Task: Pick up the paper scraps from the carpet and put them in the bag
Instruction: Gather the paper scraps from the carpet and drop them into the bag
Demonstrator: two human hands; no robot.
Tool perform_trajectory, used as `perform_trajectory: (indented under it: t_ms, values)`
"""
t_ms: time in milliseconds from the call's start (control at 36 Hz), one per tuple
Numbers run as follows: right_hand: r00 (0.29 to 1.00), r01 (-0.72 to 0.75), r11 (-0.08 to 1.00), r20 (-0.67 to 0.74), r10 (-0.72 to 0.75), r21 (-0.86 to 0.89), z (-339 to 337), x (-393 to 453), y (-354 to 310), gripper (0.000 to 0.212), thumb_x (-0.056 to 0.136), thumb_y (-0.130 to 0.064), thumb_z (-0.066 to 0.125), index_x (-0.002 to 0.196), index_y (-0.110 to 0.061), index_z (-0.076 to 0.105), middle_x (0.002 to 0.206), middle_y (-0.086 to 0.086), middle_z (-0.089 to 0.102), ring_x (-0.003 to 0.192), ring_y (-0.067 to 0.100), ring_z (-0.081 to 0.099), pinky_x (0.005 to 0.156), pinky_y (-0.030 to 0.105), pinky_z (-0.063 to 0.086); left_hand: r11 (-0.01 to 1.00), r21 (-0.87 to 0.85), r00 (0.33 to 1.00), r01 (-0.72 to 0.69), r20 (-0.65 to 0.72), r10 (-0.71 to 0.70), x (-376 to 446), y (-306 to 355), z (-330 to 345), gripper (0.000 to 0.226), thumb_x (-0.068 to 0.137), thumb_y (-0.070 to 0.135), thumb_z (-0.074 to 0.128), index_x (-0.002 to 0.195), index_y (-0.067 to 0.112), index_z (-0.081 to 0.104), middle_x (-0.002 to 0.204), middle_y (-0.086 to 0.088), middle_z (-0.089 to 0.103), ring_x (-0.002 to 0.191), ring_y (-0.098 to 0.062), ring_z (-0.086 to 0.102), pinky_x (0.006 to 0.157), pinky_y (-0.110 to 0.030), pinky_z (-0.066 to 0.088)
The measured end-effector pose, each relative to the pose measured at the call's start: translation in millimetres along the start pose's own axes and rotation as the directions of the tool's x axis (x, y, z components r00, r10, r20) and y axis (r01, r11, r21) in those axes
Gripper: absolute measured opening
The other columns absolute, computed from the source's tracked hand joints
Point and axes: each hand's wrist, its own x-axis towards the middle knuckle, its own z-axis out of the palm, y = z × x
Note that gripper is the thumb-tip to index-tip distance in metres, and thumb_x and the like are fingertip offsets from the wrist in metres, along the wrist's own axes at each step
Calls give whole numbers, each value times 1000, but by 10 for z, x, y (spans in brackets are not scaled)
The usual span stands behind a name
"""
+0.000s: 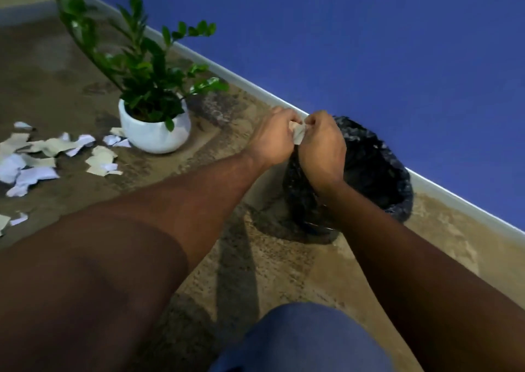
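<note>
We see both hands meeting above the near rim of the black bag (369, 170), which sits on the carpet (284, 272) against the baseboard (454, 198) at about 3 o'clock from frame centre. The left hand (272, 137) and right hand (322, 150) have fingers curled and between them pinch a crumpled paper scrap (297, 133); it appears to be one wad, though the fingers hide most of it. We note the scrap is held over the bag's left edge, not yet inside. More loose scraps (42, 155) lie scattered on the carpet at 9 o'clock, just left of a white pot (154, 134) holding a green plant (142, 70). A blue wall (369, 44) fills 1 o'clock. A blue-clad knee (306, 340) shows at 6 o'clock.
</note>
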Motion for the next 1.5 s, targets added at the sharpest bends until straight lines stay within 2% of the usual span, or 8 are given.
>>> perform_trajectory:
  t_ms: [306,472,639,917,1000,1139,1250,1500]
  values:
    - [984,-175,980,-54,170,-100,-457,-81,759,12,91,-11,49,93,-18,57,88,1,64,76,22,59,63,39,51,992,-63,983,-111,143,119,51,514,754,30,92,16,66,121,19,63,121,-1,57,99,-11,54,84,-28,46]
    - [985,-140,970,75,157,-200,-485,-104,1002,19,92,-19,52,99,-15,68,95,7,68,76,23,61,62,30,47,991,-59,953,-123,272,134,101,546,829,49,92,22,67,139,17,53,135,-3,57,124,-19,53,106,-35,42]
    - [997,-16,976,76,33,-217,-448,-62,916,24,96,-16,45,95,-8,67,99,13,62,86,31,58,65,30,34,977,98,916,-189,376,139,313,520,536,46,95,26,61,139,16,52,140,-6,54,131,-23,48,110,-36,39]
    - [931,341,918,204,-301,-201,159,263,59,20,94,-20,51,92,-8,66,93,16,61,88,36,57,71,37,46,920,292,931,-263,326,163,346,-289,-556,43,98,23,55,138,8,49,144,-10,50,135,-24,45,109,-26,34]
    - [848,451,875,389,-360,-174,468,270,-334,19,92,-22,54,102,-12,67,106,15,64,100,36,59,82,41,51,925,323,943,-202,318,95,188,-666,-1019,36,96,23,55,129,9,55,136,-11,56,127,-27,52,102,-31,41]
    - [563,573,818,749,-350,-49,999,108,-1050,36,90,-26,61,124,-15,61,126,13,62,114,33,58,97,40,47,931,356,951,-79,307,-36,-202,-1372,-1672,38,94,24,56,129,10,58,133,-14,60,124,-30,55,102,-36,44]
    - [407,664,746,812,-419,53,1348,-100,-1599,47,86,-34,68,131,-23,57,135,5,58,123,24,53,100,29,39,907,415,949,75,249,-192,-466,-1981,-2066,41,96,28,57,133,10,56,133,-14,57,124,-30,53,102,-36,42]
    - [384,546,834,864,-327,73,2197,-513,-2337,60,86,-33,67,141,-23,46,134,5,50,121,25,51,99,35,44,858,438,905,268,190,-380,-1067,-3239,-2505,41,93,31,58,132,18,56,134,-9,55,123,-27,53,105,-38,42]
